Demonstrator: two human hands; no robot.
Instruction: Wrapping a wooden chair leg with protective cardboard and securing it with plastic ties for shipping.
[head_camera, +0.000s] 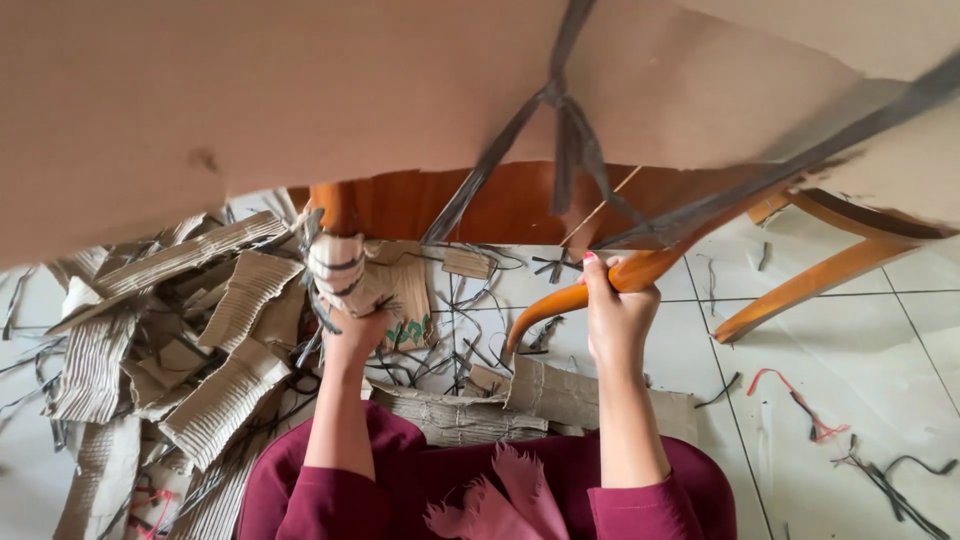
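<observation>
The left hand (352, 330) is clenched around a wrapped chair leg (340, 262), covered with corrugated card and dark straps. The right hand (618, 305) grasps the bare orange leg (560, 305), fingers closed over it. Above both, a big brown cardboard sheet (300, 90) wraps the chair, tied with a grey strap (565, 110). A card piece with green print (408, 325) lies beside the left hand, and corrugated scraps (215, 400) lie on the floor at left.
</observation>
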